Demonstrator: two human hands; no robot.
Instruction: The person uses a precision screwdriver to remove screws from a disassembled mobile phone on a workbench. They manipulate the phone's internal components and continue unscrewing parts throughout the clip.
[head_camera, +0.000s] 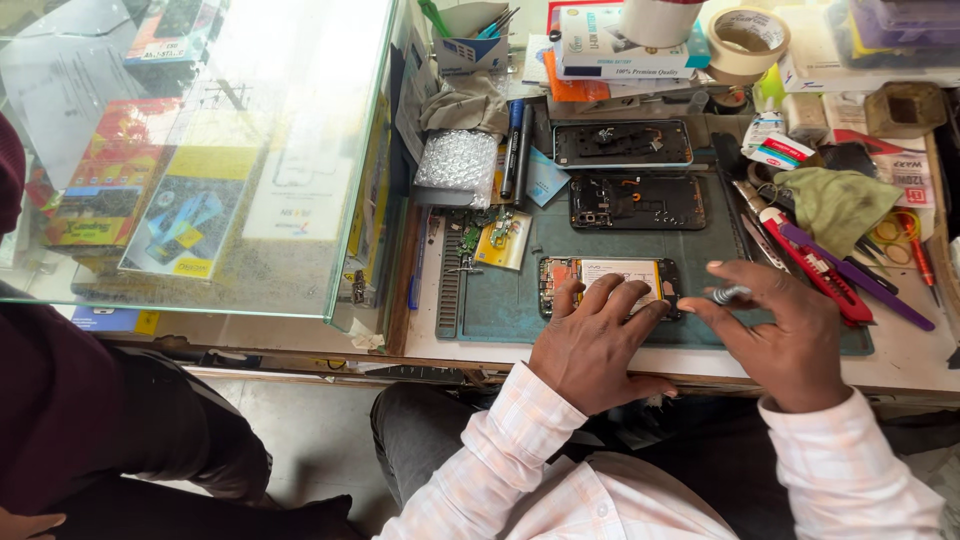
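Left hand (592, 340) spreads flat over the opened phone (610, 283), fingers apart, pinning it to the green mat (500, 300) on the desk (900, 365); right hand (780, 325) is pinched shut on a small silver tool (730, 294), probably a screwdriver, though its tip is hard to make out; this looks like the stage of working inside the phone; the next move calls for a steady tip onto a tiny part; the phone lies flat, long axis left to right, its lower edge under the left fingers; two more opened phone frames (630, 170) lie beyond.
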